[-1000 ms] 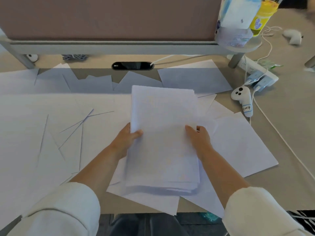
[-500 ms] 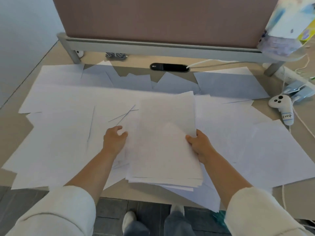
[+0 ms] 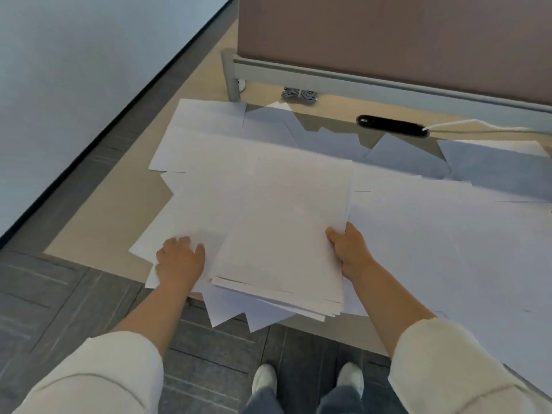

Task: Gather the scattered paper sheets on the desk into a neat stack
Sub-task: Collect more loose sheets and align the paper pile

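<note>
A stack of white paper sheets (image 3: 286,228) lies near the desk's front edge, its lower end hanging over it. My right hand (image 3: 351,249) grips the stack's right edge, thumb on top. My left hand (image 3: 179,259) rests palm down on loose sheets (image 3: 206,204) just left of the stack, fingers spread. More scattered sheets (image 3: 448,234) cover the desk to the right and several lie toward the back (image 3: 209,121).
The beige desk (image 3: 119,210) ends at its left corner; dark tiled floor lies beyond. A brown partition (image 3: 388,40) on a grey rail closes the back. A black cable slot (image 3: 392,125) and a coiled grey cable (image 3: 298,94) sit near it.
The view has swung left, so the desk's left corner and floor now show. The stack, held by my right hand, has shifted left with my left hand over the left-side sheets.
</note>
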`<control>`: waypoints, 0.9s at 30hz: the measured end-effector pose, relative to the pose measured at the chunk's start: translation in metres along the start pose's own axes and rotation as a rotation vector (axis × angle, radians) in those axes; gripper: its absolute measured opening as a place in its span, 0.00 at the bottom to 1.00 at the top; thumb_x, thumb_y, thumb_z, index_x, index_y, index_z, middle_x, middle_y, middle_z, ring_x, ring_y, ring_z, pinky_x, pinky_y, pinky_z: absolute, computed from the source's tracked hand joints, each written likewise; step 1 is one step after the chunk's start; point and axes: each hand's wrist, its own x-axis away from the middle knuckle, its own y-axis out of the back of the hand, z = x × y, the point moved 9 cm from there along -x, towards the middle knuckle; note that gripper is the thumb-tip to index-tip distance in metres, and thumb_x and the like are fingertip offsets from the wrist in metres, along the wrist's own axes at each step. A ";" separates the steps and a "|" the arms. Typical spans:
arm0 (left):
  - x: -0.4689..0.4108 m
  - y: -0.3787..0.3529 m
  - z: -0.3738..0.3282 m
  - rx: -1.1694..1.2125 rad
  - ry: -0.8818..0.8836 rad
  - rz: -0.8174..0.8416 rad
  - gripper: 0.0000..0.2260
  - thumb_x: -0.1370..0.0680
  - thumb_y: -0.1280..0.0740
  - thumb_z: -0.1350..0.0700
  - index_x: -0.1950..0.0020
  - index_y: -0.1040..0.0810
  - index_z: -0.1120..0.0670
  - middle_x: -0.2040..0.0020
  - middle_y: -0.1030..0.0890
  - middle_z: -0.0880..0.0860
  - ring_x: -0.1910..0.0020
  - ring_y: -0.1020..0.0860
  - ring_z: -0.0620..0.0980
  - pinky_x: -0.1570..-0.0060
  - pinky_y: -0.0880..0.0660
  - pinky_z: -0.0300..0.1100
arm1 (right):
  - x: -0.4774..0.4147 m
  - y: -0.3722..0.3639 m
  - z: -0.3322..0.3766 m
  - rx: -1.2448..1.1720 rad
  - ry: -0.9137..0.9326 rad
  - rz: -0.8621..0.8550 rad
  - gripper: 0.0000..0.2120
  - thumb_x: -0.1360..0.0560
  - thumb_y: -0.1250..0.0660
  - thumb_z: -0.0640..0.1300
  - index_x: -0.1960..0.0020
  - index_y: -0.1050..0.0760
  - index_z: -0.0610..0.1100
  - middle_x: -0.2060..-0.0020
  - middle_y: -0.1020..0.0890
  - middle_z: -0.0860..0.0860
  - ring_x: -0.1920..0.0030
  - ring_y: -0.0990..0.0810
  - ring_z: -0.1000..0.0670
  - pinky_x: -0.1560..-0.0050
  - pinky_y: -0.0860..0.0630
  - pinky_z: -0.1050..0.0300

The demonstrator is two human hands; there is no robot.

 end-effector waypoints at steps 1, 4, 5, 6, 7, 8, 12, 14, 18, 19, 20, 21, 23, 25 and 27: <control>-0.003 0.007 0.005 0.009 -0.039 -0.031 0.21 0.19 0.44 0.50 0.30 0.33 0.60 0.29 0.35 0.63 0.31 0.37 0.63 0.32 0.40 0.54 | 0.001 -0.013 0.002 0.012 0.007 0.010 0.14 0.21 0.39 0.39 0.36 0.29 0.41 0.45 0.21 0.45 0.48 0.23 0.45 0.41 0.25 0.46; -0.012 0.026 0.034 0.071 0.021 -0.094 0.21 0.19 0.45 0.51 0.30 0.33 0.61 0.29 0.35 0.64 0.31 0.36 0.62 0.31 0.42 0.53 | 0.004 -0.051 0.008 0.055 0.016 0.032 0.14 0.21 0.40 0.38 0.36 0.29 0.40 0.46 0.22 0.45 0.49 0.24 0.46 0.44 0.26 0.50; -0.014 0.029 0.041 0.083 0.047 -0.088 0.22 0.18 0.46 0.51 0.29 0.34 0.62 0.29 0.35 0.64 0.30 0.37 0.62 0.31 0.43 0.53 | 0.005 -0.061 0.009 0.065 0.021 0.041 0.14 0.21 0.39 0.38 0.36 0.29 0.39 0.46 0.22 0.45 0.49 0.24 0.46 0.44 0.26 0.51; -0.016 0.032 0.047 0.107 0.069 -0.075 0.22 0.18 0.47 0.51 0.29 0.35 0.63 0.30 0.35 0.65 0.31 0.37 0.62 0.31 0.42 0.53 | 0.005 -0.071 0.011 0.077 0.027 0.053 0.14 0.21 0.39 0.38 0.37 0.29 0.39 0.45 0.22 0.44 0.49 0.24 0.46 0.44 0.25 0.50; -0.017 0.034 0.053 0.141 0.090 -0.062 0.23 0.18 0.49 0.51 0.29 0.35 0.64 0.31 0.33 0.65 0.32 0.36 0.63 0.32 0.40 0.52 | 0.004 -0.082 0.012 0.089 0.032 0.069 0.14 0.22 0.39 0.38 0.37 0.29 0.39 0.45 0.21 0.44 0.49 0.23 0.46 0.42 0.25 0.49; -0.018 0.035 0.059 0.179 0.111 -0.058 0.22 0.17 0.50 0.52 0.29 0.36 0.64 0.31 0.33 0.65 0.33 0.35 0.62 0.34 0.39 0.51 | 0.003 -0.091 0.013 0.097 0.033 0.083 0.14 0.22 0.38 0.38 0.37 0.28 0.39 0.44 0.21 0.44 0.49 0.23 0.45 0.41 0.25 0.47; -0.020 0.034 0.068 0.222 0.150 -0.021 0.21 0.18 0.49 0.50 0.31 0.33 0.61 0.33 0.30 0.63 0.36 0.31 0.62 0.38 0.33 0.51 | -0.003 -0.124 0.025 0.147 0.065 0.112 0.15 0.23 0.36 0.42 0.38 0.28 0.38 0.44 0.21 0.43 0.50 0.23 0.45 0.46 0.24 0.52; -0.020 0.030 0.067 0.236 0.134 0.020 0.21 0.19 0.45 0.47 0.35 0.29 0.62 0.37 0.27 0.64 0.38 0.29 0.62 0.40 0.31 0.51 | -0.006 -0.134 0.028 0.229 0.066 0.102 0.14 0.23 0.37 0.42 0.40 0.28 0.36 0.45 0.21 0.41 0.51 0.23 0.45 0.47 0.26 0.52; -0.020 0.023 0.064 0.251 0.106 0.101 0.24 0.21 0.39 0.49 0.30 0.32 0.61 0.33 0.30 0.61 0.36 0.29 0.59 0.36 0.33 0.47 | -0.010 -0.139 0.023 0.307 0.008 0.067 0.15 0.24 0.39 0.39 0.42 0.28 0.29 0.56 0.23 0.41 0.58 0.28 0.47 0.61 0.30 0.57; -0.020 0.023 0.064 0.254 0.092 0.100 0.24 0.22 0.38 0.50 0.30 0.33 0.61 0.33 0.29 0.61 0.36 0.29 0.59 0.36 0.32 0.47 | -0.012 -0.139 0.022 0.304 0.000 0.057 0.16 0.24 0.40 0.38 0.41 0.29 0.28 0.55 0.22 0.37 0.58 0.30 0.48 0.62 0.30 0.57; -0.020 0.023 0.065 0.257 0.088 0.105 0.24 0.22 0.36 0.50 0.30 0.32 0.61 0.34 0.28 0.60 0.36 0.28 0.58 0.37 0.32 0.47 | -0.013 -0.141 0.022 0.294 -0.004 0.055 0.17 0.23 0.40 0.38 0.40 0.29 0.28 0.51 0.21 0.33 0.58 0.30 0.49 0.59 0.28 0.56; -0.020 0.023 0.066 0.253 0.082 0.106 0.24 0.23 0.35 0.50 0.31 0.32 0.61 0.34 0.28 0.60 0.37 0.28 0.58 0.37 0.31 0.48 | -0.012 -0.143 0.024 0.281 -0.008 0.061 0.17 0.23 0.40 0.39 0.39 0.30 0.28 0.48 0.22 0.32 0.58 0.31 0.49 0.57 0.28 0.54; -0.023 0.023 0.067 0.240 0.072 0.111 0.24 0.25 0.33 0.49 0.33 0.29 0.60 0.38 0.24 0.58 0.40 0.25 0.57 0.40 0.28 0.48 | -0.013 -0.152 0.027 0.249 -0.014 0.086 0.17 0.23 0.39 0.40 0.39 0.28 0.31 0.51 0.21 0.34 0.58 0.29 0.48 0.57 0.29 0.54; -0.024 0.023 0.067 0.221 0.056 0.107 0.21 0.27 0.31 0.50 0.38 0.25 0.60 0.44 0.20 0.56 0.47 0.22 0.56 0.48 0.24 0.48 | -0.014 -0.157 0.027 0.227 -0.024 0.099 0.16 0.23 0.38 0.41 0.39 0.26 0.34 0.54 0.21 0.36 0.58 0.27 0.48 0.56 0.28 0.54; -0.024 0.025 0.065 0.212 0.047 0.095 0.17 0.28 0.30 0.53 0.42 0.23 0.61 0.48 0.19 0.57 0.50 0.21 0.57 0.54 0.24 0.45 | -0.016 -0.158 0.027 0.214 -0.041 0.098 0.15 0.24 0.38 0.40 0.41 0.26 0.33 0.50 0.21 0.34 0.58 0.28 0.48 0.56 0.30 0.55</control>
